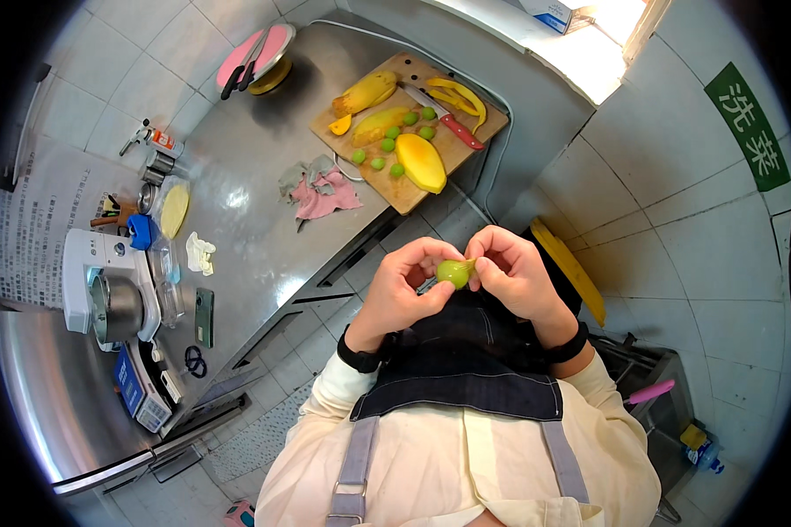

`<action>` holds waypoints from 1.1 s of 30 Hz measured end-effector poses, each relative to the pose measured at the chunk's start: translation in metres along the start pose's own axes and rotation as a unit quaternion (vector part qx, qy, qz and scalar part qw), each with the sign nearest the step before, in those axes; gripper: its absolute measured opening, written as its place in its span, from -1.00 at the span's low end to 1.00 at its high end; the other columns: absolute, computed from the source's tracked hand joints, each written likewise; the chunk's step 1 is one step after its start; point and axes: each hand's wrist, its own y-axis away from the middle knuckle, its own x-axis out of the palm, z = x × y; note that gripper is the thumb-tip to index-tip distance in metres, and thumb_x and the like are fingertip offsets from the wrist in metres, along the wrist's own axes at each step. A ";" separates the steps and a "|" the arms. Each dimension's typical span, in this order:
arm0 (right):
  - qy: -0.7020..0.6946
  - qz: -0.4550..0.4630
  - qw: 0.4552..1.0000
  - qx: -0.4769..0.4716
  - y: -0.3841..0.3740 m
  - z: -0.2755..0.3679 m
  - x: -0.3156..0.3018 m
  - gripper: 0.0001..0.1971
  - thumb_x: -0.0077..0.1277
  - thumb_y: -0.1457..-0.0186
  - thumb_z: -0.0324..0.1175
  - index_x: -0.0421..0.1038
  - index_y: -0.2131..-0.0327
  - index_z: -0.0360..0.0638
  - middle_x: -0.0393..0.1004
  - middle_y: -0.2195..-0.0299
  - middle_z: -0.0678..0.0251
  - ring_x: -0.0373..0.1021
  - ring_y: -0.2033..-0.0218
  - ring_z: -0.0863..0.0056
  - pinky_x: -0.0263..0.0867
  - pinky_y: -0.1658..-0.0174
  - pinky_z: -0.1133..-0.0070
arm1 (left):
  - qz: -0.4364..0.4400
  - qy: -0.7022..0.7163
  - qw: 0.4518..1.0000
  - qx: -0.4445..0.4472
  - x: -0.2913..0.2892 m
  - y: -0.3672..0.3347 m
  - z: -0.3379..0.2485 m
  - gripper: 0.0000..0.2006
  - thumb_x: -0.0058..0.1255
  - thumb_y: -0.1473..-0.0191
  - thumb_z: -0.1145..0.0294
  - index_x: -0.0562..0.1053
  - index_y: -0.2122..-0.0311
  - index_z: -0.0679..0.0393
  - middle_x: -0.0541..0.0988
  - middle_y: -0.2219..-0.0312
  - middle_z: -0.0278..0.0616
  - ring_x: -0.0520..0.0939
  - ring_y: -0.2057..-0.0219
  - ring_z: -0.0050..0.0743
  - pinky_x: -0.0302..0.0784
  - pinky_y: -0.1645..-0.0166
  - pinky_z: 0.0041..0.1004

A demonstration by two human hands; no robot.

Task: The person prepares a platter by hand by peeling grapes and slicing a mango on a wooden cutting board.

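Note:
In front of my dark apron, I hold a round green grape [452, 275] up between both hands. My left hand [402, 290] pinches its body between thumb and fingers. On the other side, my right hand [517, 277] has thumb and fingertips closed on a thin, pale green strip drawn out from the grape, apparently its skin. Ahead, several green grapes [389, 145] lie scattered on a wooden cutting board [395, 195]. Among them rest a yellow mango half [420, 163], other mango pieces [365, 93], curled yellow peel [458, 93] and a knife with a red handle [460, 132].
The board sits at the corner of a steel counter [246, 176]. Left of it are a crumpled pink and grey cloth [325, 193], a phone [204, 318] and a stand mixer [105, 285]. A pink turntable [277, 42] holds knives behind. A sink [668, 413] is at my right.

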 end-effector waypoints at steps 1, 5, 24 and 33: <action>-0.007 0.008 1.000 -0.002 0.000 -0.001 -0.003 -0.96 -0.07 -0.21 -0.50 0.33 0.27 -0.23 0.39 0.39 0.46 0.35 0.40 0.77 0.32 0.30 0.74 | 0.005 0.014 1.000 0.001 0.001 0.000 0.001 -0.65 0.01 0.05 0.70 0.40 0.08 0.28 0.47 0.20 -0.28 0.51 0.17 -0.59 0.45 0.06 -0.54; -0.015 0.009 1.000 -0.009 0.004 -0.004 -0.011 -0.93 -0.05 -0.22 -0.46 0.34 0.26 -0.23 0.40 0.37 0.45 0.36 0.38 0.76 0.34 0.27 0.74 | 0.006 0.041 0.999 0.014 0.009 -0.001 0.006 -0.63 0.00 0.05 0.71 0.39 0.06 0.27 0.46 0.17 -0.28 0.52 0.16 -0.55 0.46 0.06 -0.52; 0.427 -0.102 0.837 -0.326 0.003 0.014 -0.002 -0.80 0.20 0.06 -0.61 0.52 0.29 -0.22 0.51 0.34 0.26 0.48 0.41 0.43 0.42 0.34 0.61 | -0.082 -0.129 0.988 0.028 0.016 -0.009 0.014 -0.61 0.20 -0.05 0.55 0.37 0.01 0.25 0.52 0.20 -0.26 0.53 0.22 -0.63 0.48 0.09 -0.59; 0.434 -0.111 0.833 -0.324 0.001 0.009 -0.002 -0.84 0.20 0.08 -0.64 0.48 0.37 -0.25 0.52 0.40 0.25 0.45 0.48 0.48 0.38 0.42 0.62 | -0.131 -0.246 0.958 0.066 0.022 -0.005 0.007 -0.61 0.30 0.03 0.49 0.43 0.09 0.27 0.55 0.25 -0.25 0.57 0.30 -0.64 0.51 0.16 -0.61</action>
